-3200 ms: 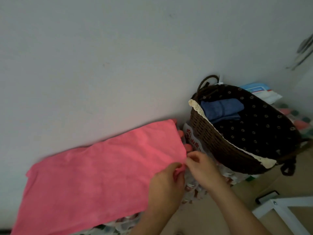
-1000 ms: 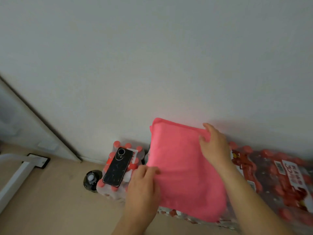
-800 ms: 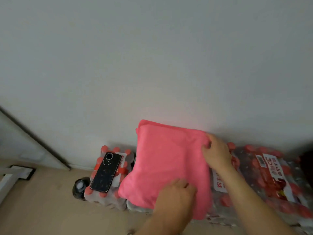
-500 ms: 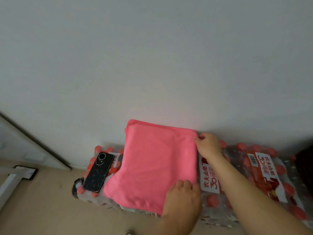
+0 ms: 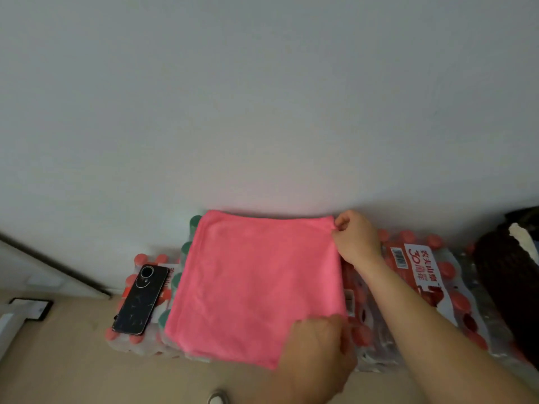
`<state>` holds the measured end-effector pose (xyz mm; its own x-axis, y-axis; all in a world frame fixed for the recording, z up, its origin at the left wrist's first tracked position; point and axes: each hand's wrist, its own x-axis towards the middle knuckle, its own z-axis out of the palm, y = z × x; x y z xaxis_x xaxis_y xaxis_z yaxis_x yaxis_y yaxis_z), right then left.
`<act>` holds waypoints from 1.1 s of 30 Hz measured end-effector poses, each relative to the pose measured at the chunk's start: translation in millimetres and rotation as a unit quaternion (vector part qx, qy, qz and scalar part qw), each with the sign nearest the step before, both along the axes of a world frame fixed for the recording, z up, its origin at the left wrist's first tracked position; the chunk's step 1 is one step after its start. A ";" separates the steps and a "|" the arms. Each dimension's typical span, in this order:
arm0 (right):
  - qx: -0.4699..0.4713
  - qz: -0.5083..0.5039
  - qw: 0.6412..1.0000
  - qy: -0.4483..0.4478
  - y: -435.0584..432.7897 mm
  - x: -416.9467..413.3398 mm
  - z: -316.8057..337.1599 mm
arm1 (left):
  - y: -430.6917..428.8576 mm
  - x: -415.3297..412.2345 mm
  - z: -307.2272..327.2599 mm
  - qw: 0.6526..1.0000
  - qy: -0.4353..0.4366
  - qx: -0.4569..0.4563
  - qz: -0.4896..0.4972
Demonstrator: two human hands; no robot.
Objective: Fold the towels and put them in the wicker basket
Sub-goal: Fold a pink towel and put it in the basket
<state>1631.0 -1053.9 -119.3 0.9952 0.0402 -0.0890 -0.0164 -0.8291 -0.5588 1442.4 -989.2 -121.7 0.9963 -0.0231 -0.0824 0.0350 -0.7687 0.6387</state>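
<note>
Pink towel (image 5: 256, 287), folded to a square, lies on shrink-wrapped packs of red-capped bottles (image 5: 460, 298) against a pale wall (image 5: 262, 97). Your right grip (image 5: 357, 240) pinches its far right corner; your left grip (image 5: 316, 348) curls over the near right corner. A phone (image 5: 140, 298) rests on the packs left of it; the wicker basket (image 5: 507, 275) sits at the right edge. Beige floor (image 5: 73, 374) shows below.

Plain pale wall (image 5: 262, 97) fills upper view; beige floor (image 5: 58, 374) below; dark diagonal strip (image 5: 52, 263) at left; dim light.

Bottle packs (image 5: 408, 258) (shrink-wrapped) under towel (image 5: 256, 287), phone (image 5: 140, 298)
</note>
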 end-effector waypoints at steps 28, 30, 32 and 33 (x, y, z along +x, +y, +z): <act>-0.166 0.356 0.918 -0.048 39.9 11.2 -4.1 | 47.6 -8.4 -22.3 0.974 0.057 0.153 0.156; -0.162 0.357 0.920 -0.023 44.4 14.4 -3.4 | 46.7 -7.4 -21.5 0.973 0.078 0.156 0.152; -0.121 0.343 0.931 -0.008 46.8 16.6 -4.7 | 47.5 -7.8 -18.5 0.972 0.100 0.140 0.159; -0.102 0.332 0.938 -0.008 46.5 17.3 -6.2 | 47.9 -7.3 -15.9 0.973 0.112 0.123 0.161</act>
